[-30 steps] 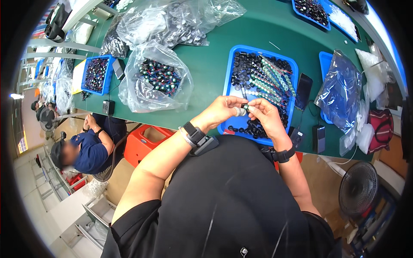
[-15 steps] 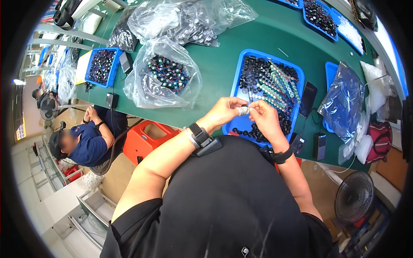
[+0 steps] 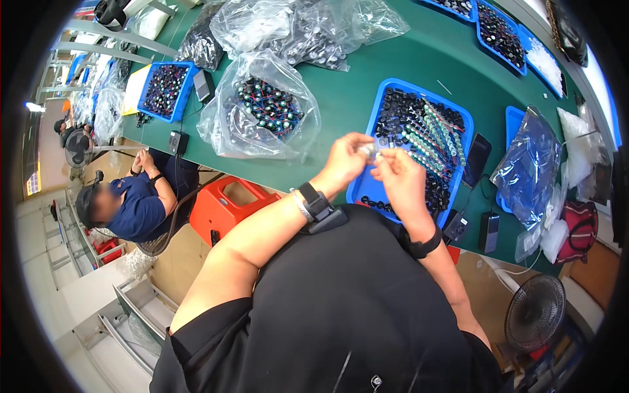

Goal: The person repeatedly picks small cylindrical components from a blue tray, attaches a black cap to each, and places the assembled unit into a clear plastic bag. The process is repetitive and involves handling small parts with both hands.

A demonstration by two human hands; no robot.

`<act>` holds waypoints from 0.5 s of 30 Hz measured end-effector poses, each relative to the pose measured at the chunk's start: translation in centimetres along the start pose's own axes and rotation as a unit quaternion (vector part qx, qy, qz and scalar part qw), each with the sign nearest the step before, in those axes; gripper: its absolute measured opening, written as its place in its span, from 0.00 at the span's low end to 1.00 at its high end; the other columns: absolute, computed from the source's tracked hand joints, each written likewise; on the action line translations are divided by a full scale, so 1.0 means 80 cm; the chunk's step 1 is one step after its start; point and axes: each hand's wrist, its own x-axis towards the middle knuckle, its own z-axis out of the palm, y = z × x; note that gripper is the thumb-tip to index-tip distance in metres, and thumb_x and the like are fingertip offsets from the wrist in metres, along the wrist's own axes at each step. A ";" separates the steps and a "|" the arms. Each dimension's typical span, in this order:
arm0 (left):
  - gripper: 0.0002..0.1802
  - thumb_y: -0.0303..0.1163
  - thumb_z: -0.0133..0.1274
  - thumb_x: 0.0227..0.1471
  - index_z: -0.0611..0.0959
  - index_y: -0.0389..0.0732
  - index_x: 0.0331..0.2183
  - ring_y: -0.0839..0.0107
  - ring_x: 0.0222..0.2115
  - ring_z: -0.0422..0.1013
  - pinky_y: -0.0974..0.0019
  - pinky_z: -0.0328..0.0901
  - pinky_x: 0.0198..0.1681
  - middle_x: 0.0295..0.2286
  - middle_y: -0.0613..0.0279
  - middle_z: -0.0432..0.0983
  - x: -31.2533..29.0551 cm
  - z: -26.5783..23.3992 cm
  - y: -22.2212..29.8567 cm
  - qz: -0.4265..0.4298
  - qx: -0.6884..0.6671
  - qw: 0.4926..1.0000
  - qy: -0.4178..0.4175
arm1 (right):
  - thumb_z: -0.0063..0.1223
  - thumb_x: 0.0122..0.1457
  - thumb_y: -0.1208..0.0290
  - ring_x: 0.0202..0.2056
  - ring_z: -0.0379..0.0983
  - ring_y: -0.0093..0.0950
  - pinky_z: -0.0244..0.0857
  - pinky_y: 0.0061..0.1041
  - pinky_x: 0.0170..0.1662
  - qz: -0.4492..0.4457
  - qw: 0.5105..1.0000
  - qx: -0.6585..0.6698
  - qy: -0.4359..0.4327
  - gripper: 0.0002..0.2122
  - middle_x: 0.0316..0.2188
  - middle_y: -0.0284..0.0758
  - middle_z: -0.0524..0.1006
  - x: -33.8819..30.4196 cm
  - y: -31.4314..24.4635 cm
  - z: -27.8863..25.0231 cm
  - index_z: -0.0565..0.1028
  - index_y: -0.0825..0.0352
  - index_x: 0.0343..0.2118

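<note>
My left hand [image 3: 347,160] and my right hand [image 3: 401,178] meet over the near left part of a blue tray [image 3: 357,190]. Both have their fingers pinched together, almost touching. A small whitish-grey piece [image 3: 368,150] shows at the left fingertips; whether it is a part or a wrap on a finger I cannot make out. Whatever the right fingertips pinch is too small to name. Inside the tray lie many small black round caps [image 3: 398,105] and rows of pale greenish round pieces on red and dark wires [image 3: 436,134].
Left of the tray sits a clear bag of wired parts [image 3: 268,108]. Another blue tray [image 3: 164,90] holds similar parts. A phone [image 3: 477,160] and a folded plastic bag [image 3: 529,160] lie right. A red stool [image 3: 229,206] and a seated person [image 3: 141,203] are at left, a fan [image 3: 535,312] at lower right.
The whole view has shifted slightly, with the table things now a little further right. My right hand has turned and dropped slightly from the left fingertips; both remain pinched.
</note>
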 end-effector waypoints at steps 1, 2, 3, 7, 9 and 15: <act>0.12 0.19 0.47 0.51 0.76 0.31 0.40 0.75 0.31 0.72 0.71 0.68 0.33 0.33 0.58 0.76 0.002 -0.011 0.009 0.008 0.004 0.999 0.035 | 0.49 0.57 0.80 0.25 0.76 0.23 0.71 0.22 0.29 0.029 0.999 0.039 -0.003 0.05 0.26 0.40 0.78 0.005 0.002 -0.009 0.72 0.73 0.36; 0.12 0.20 0.47 0.51 0.76 0.32 0.40 0.75 0.30 0.72 0.72 0.68 0.32 0.33 0.59 0.75 0.004 -0.025 0.018 0.017 0.008 0.997 0.070 | 0.48 0.58 0.79 0.26 0.75 0.24 0.71 0.22 0.30 0.059 0.995 0.078 -0.006 0.06 0.26 0.40 0.77 0.011 0.005 -0.025 0.71 0.72 0.38; 0.12 0.20 0.48 0.52 0.77 0.32 0.40 0.75 0.29 0.71 0.73 0.68 0.31 0.32 0.60 0.75 0.007 -0.046 0.031 0.037 0.052 0.992 0.107 | 0.47 0.59 0.77 0.26 0.75 0.25 0.70 0.22 0.30 0.076 0.992 0.103 -0.019 0.08 0.28 0.40 0.77 0.016 0.012 -0.043 0.70 0.72 0.40; 0.13 0.24 0.51 0.52 0.76 0.33 0.42 0.77 0.27 0.72 0.75 0.67 0.31 0.32 0.60 0.75 0.055 -0.182 0.019 0.089 0.087 0.961 0.246 | 0.47 0.59 0.72 0.25 0.72 0.20 0.62 0.15 0.24 0.139 0.984 0.108 0.010 0.06 0.30 0.37 0.77 0.017 0.057 -0.104 0.69 0.68 0.37; 0.15 0.24 0.51 0.52 0.75 0.31 0.43 0.75 0.28 0.72 0.75 0.68 0.33 0.32 0.59 0.75 0.062 -0.220 0.026 0.093 0.078 0.956 0.268 | 0.48 0.59 0.72 0.23 0.69 0.17 0.58 0.14 0.23 0.157 0.981 0.110 0.016 0.06 0.30 0.35 0.77 0.011 0.088 -0.126 0.69 0.67 0.36; 0.17 0.25 0.52 0.45 0.77 0.35 0.41 0.72 0.31 0.73 0.69 0.67 0.36 0.29 0.57 0.76 0.069 -0.264 0.023 0.097 0.262 0.903 0.326 | 0.50 0.58 0.73 0.21 0.63 0.14 0.56 0.15 0.24 0.205 0.977 0.055 0.025 0.04 0.27 0.31 0.76 -0.013 0.127 -0.129 0.70 0.66 0.33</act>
